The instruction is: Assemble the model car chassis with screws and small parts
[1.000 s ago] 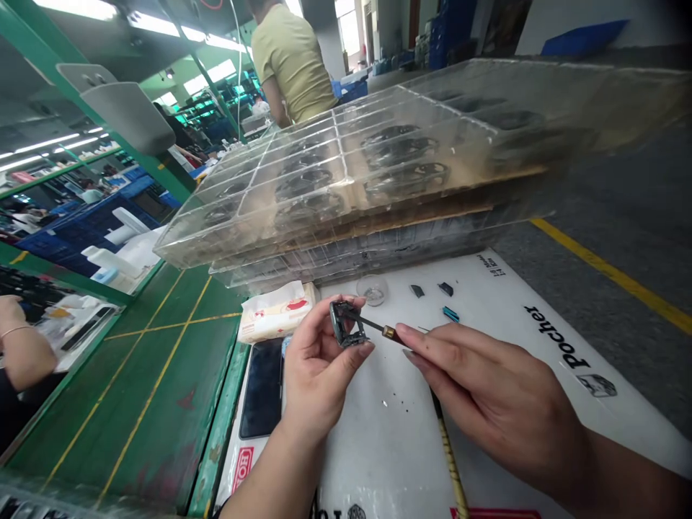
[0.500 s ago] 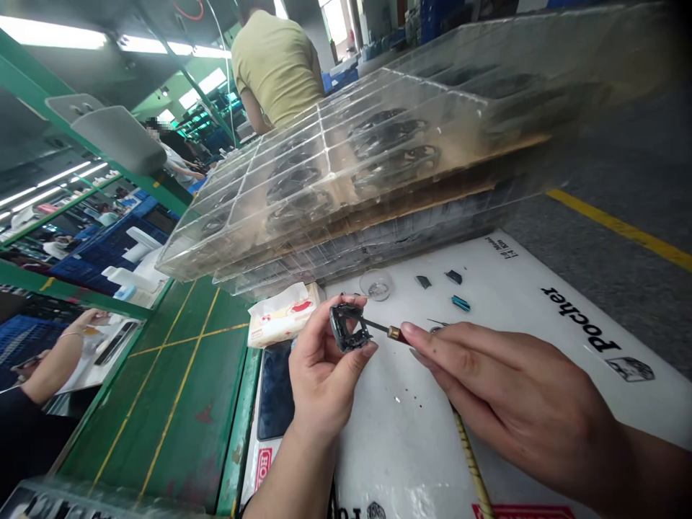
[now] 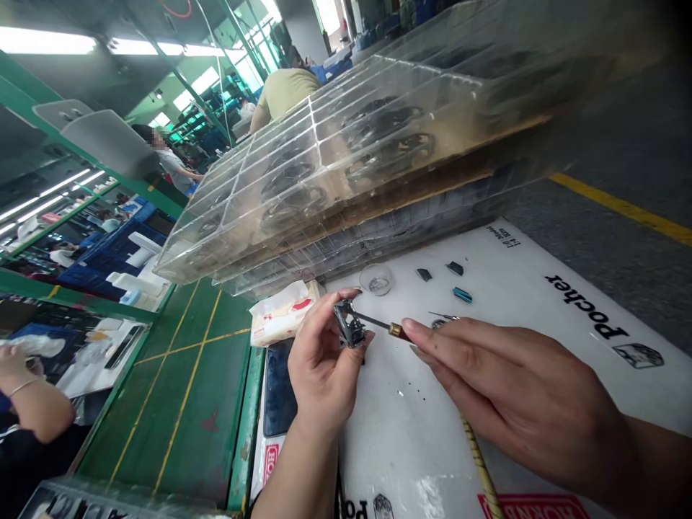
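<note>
Black and frame-like, the small part sits raised above the white counter, its rim pinched between thumb and fingers of the left hand, whose grip is clamped on it. The right hand has its grip closed around a slim hand tool with a brass-coloured collar; the tool's dark shaft points leftward into the part's opening, though whether its tip touches cannot be told. Beyond the hands, a round clear dish stands near two dark pieces and a blue piece. A tissue pack and a dark phone lie beside the left hand. Behind, stacked transparent trays hold dark shapes in their compartments. A yellowish striped rod runs out from under the right hand toward the near edge.
</note>
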Motion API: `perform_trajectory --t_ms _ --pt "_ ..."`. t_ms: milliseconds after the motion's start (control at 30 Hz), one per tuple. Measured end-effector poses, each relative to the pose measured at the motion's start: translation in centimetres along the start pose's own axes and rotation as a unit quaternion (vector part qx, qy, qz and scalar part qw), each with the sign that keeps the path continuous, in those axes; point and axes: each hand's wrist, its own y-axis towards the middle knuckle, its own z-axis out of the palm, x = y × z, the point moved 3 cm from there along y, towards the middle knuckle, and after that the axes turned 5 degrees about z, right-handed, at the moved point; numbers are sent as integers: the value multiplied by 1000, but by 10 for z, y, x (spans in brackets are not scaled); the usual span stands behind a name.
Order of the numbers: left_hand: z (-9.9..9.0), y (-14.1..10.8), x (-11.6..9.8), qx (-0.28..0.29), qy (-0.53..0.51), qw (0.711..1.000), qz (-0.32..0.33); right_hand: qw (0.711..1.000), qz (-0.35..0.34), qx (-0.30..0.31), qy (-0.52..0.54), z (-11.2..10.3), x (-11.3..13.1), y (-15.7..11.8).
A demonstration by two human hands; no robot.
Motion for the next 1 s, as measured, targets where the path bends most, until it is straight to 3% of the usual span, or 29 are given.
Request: perform_trajectory --t_ms 200,600,1000 --pt "-1 -2 4 10 -76 996 -53 1000 5 4 -2 1 -2 2" --pt "-13 8 -1 58 -78 994 -47 1000 11 5 25 -2 -3 6" --pt "-16 9 2 70 -79 993 -53 999 11 1 41 -1 -6 6"
